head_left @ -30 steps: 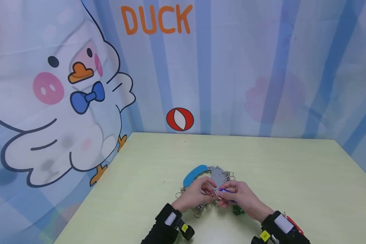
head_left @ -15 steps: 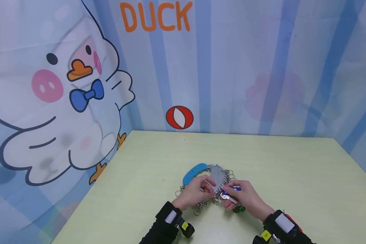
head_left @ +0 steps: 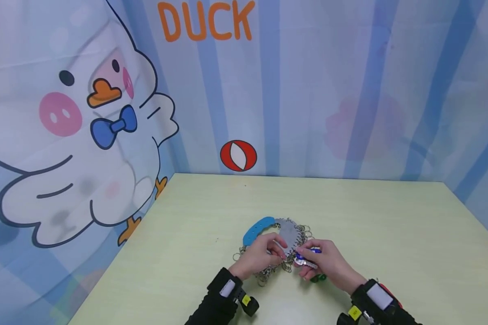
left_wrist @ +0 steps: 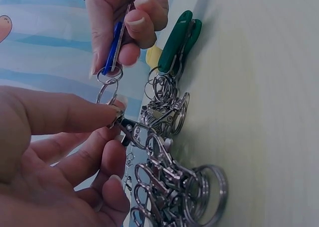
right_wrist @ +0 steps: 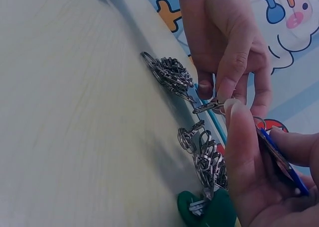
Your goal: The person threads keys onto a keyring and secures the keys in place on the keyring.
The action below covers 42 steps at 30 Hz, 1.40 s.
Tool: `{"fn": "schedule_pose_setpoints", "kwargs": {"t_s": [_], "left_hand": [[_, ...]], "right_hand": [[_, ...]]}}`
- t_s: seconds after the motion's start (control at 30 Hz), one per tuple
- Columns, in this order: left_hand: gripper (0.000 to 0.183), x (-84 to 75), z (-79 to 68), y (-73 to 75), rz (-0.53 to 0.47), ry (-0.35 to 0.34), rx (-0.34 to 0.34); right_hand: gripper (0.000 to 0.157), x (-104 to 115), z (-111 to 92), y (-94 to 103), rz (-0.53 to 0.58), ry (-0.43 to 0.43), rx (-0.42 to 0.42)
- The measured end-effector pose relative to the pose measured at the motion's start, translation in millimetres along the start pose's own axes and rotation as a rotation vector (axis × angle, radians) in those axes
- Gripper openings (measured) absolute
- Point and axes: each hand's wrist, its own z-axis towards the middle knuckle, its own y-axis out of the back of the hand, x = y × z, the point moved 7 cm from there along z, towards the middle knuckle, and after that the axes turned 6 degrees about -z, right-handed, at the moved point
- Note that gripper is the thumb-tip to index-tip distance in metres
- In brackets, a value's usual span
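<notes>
A large ring-shaped holder has a blue handle (head_left: 258, 230) and a grey toothed plate (head_left: 288, 235), with several metal clasps and split rings (left_wrist: 164, 172) hanging from it. My left hand (head_left: 262, 253) pinches one small metal clasp (left_wrist: 119, 120) between thumb and fingers. My right hand (head_left: 321, 259) grips a flat blue-and-silver piece (left_wrist: 116, 45), whose exact kind I cannot tell. Small split rings (left_wrist: 108, 82) run between this piece and the clasp at my left fingertips. A green piece (left_wrist: 177, 43) hangs on its own rings beside my right hand, partly hidden in the head view.
Everything lies on a pale wooden table (head_left: 211, 212). Behind it hangs a striped blue cloth (head_left: 309, 90) with a printed duck and ball. Each wrist wears a black band with a small camera (head_left: 250, 306).
My right hand has shifted slightly right, bringing the blue-and-silver piece into clearer sight. My left hand has stayed nearly in place. Little differs over the last half second.
</notes>
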Motion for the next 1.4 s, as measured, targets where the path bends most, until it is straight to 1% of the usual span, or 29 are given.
{"fn": "schedule_pose_setpoints", "kwargs": {"t_s": [0.27, 0.4, 0.57, 0.67, 0.8, 0.87, 0.97, 1.03, 1.17, 1.3, 1.4], "left_hand": [[0.024, -4.0, -3.0, -0.3, -0.016, -0.015, -0.001], [0.023, -3.3, -2.2, -0.2, 0.020, -0.017, 0.001], [0.021, -5.8, -1.8, -0.2, 0.138, -0.053, 0.009], [0.021, -7.9, -2.2, -0.2, 0.211, -0.073, 0.009], [0.020, -9.5, -3.3, -2.1, 0.281, -0.098, 0.014], [0.019, -10.7, -3.7, -3.2, 0.316, -0.117, 0.010], [0.019, -11.5, -4.1, -4.3, 0.361, -0.139, 0.004], [0.019, -11.8, -4.3, -4.6, 0.382, -0.146, 0.005], [0.018, -12.5, -5.4, -4.7, 0.435, -0.166, 0.023], [0.016, -13.7, -8.2, -2.1, 0.568, -0.194, 0.035], [0.019, -11.7, -11.3, 0.4, 0.656, -0.173, 0.045]], "right_hand": [[0.029, 0.2, -1.2, 1.0, -0.028, -0.011, -0.020], [0.030, 0.4, -2.3, 2.3, -0.063, -0.019, -0.033], [0.031, 1.2, -2.8, 6.4, -0.150, -0.023, -0.074], [0.027, 0.5, -2.4, 8.7, -0.239, -0.041, -0.114], [0.021, -1.6, -2.6, 9.6, -0.369, -0.063, -0.161], [0.019, -1.0, -3.3, 9.0, -0.423, -0.052, -0.176], [0.017, 2.4, -5.3, 8.7, -0.492, -0.010, -0.200], [0.017, 4.8, -6.4, 9.3, -0.524, 0.021, -0.211], [0.017, 8.4, -9.5, 12.9, -0.563, 0.053, -0.229], [0.016, 11.8, -13.2, 17.9, -0.596, 0.075, -0.255], [0.013, 13.0, -16.1, 19.5, -0.604, 0.078, -0.273]]}}
